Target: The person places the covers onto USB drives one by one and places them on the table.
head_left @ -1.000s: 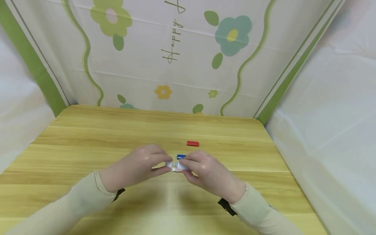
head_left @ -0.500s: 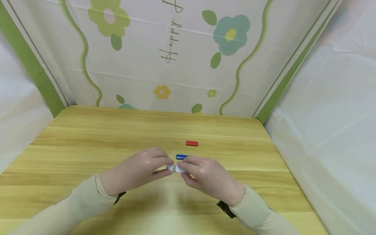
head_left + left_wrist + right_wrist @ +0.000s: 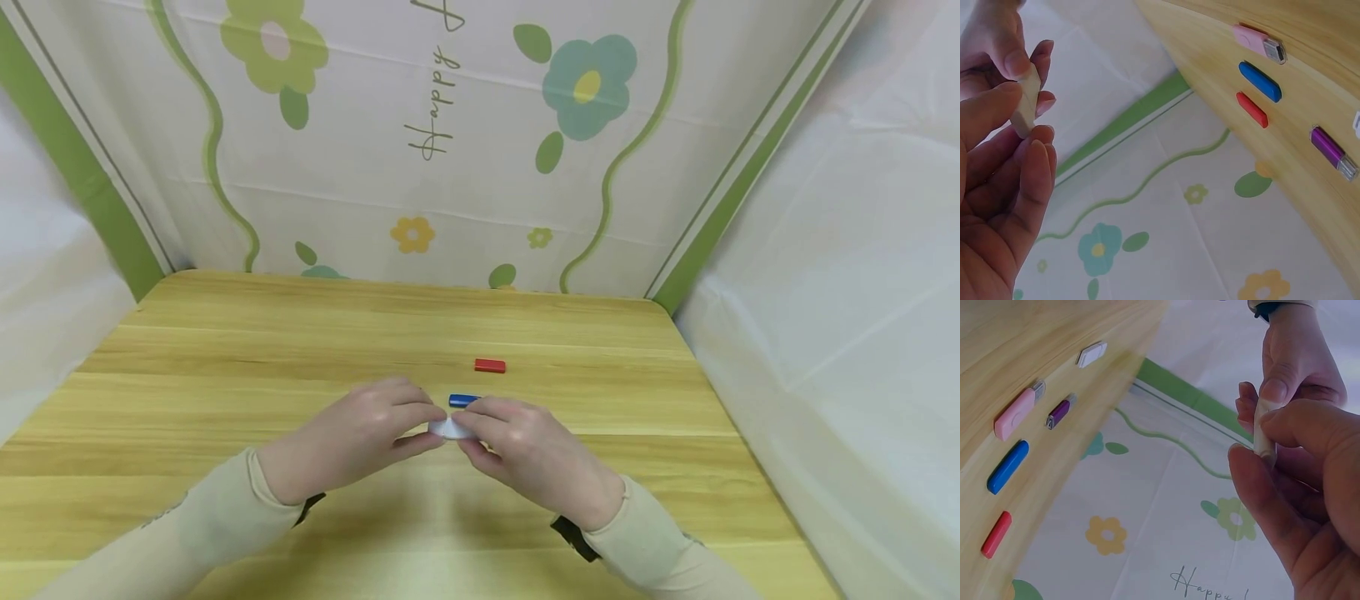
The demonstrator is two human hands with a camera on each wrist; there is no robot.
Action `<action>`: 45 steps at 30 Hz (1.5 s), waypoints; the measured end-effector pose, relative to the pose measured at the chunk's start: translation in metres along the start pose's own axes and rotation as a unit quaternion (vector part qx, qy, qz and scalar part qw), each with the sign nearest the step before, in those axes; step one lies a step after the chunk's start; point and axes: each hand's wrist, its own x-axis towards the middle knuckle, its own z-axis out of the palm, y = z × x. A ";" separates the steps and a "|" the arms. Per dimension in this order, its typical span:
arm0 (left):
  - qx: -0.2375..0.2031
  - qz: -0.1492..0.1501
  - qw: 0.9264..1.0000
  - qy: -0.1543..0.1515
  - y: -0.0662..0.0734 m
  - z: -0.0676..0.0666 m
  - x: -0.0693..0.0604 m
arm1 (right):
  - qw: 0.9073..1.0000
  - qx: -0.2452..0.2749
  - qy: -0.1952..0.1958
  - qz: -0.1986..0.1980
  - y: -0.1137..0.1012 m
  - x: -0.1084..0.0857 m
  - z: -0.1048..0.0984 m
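Between both hands, a little above the table, is a white USB stick (image 3: pixel 452 429) with its cap on, its metal plug out of sight. My left hand (image 3: pixel 360 429) pinches one end between thumb and fingers. The other end is pinched by my right hand (image 3: pixel 528 446). In the left wrist view the stick (image 3: pixel 1027 103) is partly hidden by fingertips. Beyond the hands lies a blue USB stick or cap (image 3: pixel 462 401), partly covered by the right hand in the head view. A red one (image 3: pixel 490 366) lies farther back.
On the wooden table (image 3: pixel 225 375) the right wrist view shows a pink USB stick (image 3: pixel 1019 412) with its plug bare, a purple one (image 3: pixel 1060 412) and a small white piece (image 3: pixel 1091 354). A flowered cloth (image 3: pixel 480 192) hangs behind the table.
The gap between the two white pieces has closed: the left hand's cap and the right hand's stick came together, covering the metal plug. The red and blue pieces stay on the table.
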 end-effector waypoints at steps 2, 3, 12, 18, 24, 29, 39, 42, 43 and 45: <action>-0.001 -0.001 1.000 0.002 0.000 0.000 0.000 | 1.000 -0.002 0.003 0.001 0.000 0.000 0.000; -0.003 -0.002 1.000 0.002 0.000 0.000 0.000 | 1.000 -0.003 0.004 0.001 0.000 0.000 0.000; -0.016 0.003 1.000 0.010 0.000 0.001 0.001 | 1.000 -0.001 -0.004 0.021 -0.002 0.001 0.001; -0.009 0.017 1.000 0.021 -0.001 0.003 0.001 | 0.999 0.005 -0.012 0.036 -0.005 0.003 0.002; -0.016 0.006 1.000 0.013 -0.005 0.007 -0.001 | 0.999 0.009 -0.020 0.043 -0.003 0.004 0.005; -0.020 -0.012 1.000 0.002 -0.012 0.012 -0.004 | 0.999 0.025 -0.019 0.044 0.004 0.006 0.012; -0.039 -0.052 0.997 -0.039 -0.041 0.023 -0.005 | 0.995 0.049 -0.056 0.060 0.027 0.015 0.025; -0.054 -0.067 0.995 -0.049 -0.052 0.025 -0.002 | 0.994 0.040 -0.076 0.068 0.037 0.021 0.028; -0.056 -0.074 0.994 -0.053 -0.055 0.025 -0.001 | 0.993 0.037 -0.084 0.072 0.041 0.023 0.030; -0.061 -0.094 0.991 -0.066 -0.063 0.024 0.001 | 0.991 0.027 -0.103 0.084 0.049 0.028 0.032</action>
